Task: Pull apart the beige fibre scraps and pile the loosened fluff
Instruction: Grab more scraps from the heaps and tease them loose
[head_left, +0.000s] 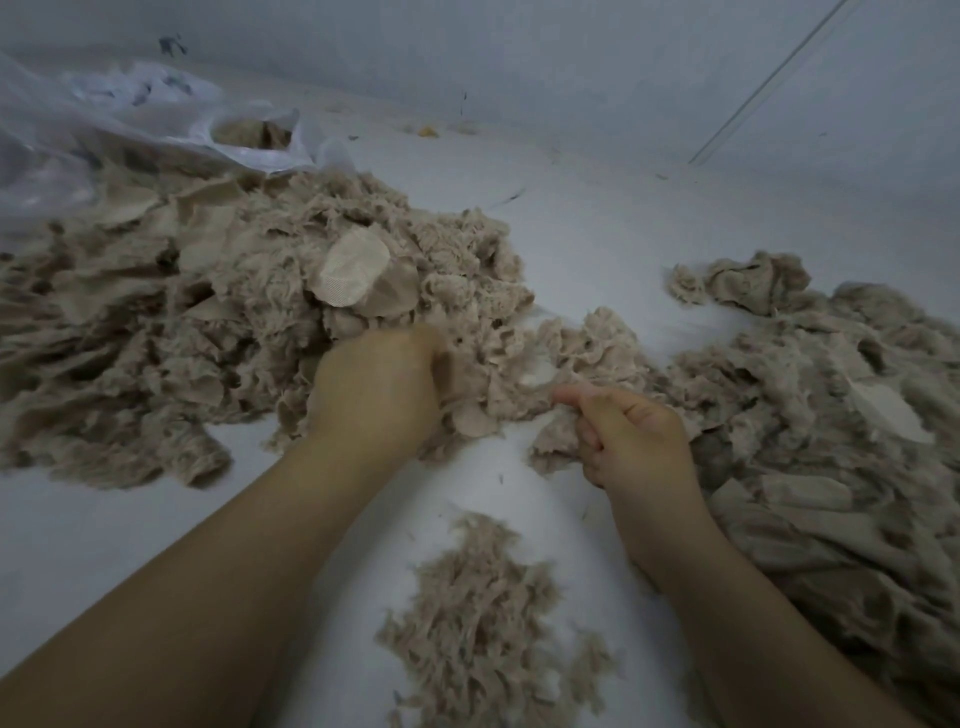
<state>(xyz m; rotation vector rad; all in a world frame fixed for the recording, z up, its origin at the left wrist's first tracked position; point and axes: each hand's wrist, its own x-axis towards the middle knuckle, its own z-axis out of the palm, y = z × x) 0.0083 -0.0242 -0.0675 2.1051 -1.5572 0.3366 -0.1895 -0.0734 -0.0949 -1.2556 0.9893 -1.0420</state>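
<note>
Floor: pale surface (597, 244), everything lies on it.
Scrap heap: the big mound of beige fibre scraps (208, 312) fills 9 to 11 o'clock, with flat woven patches among the fuzz; no single long axis, it sprawls left to right.
Right heap: a second mass (831, 441) runs from 2 down to 5 o'clock.
Bag: clear plastic bag (104, 130) at 10 o'clock, some beige stuff inside.
Loosened fluff: a small pile (478, 613) at 6 o'clock, between the forearms.
Left hand: left hand (376, 384) curled into the heap's near edge, gripping a clump; fingertips are hidden.
Right hand: right hand (631, 441) pinches a torn tuft (556, 441) at 3 o'clock of the left.
Handling: looks light, soft and springy, not fragile; I judge it best taken at a frayed edge, 2 hands close together, pulling sideways apart.
</note>
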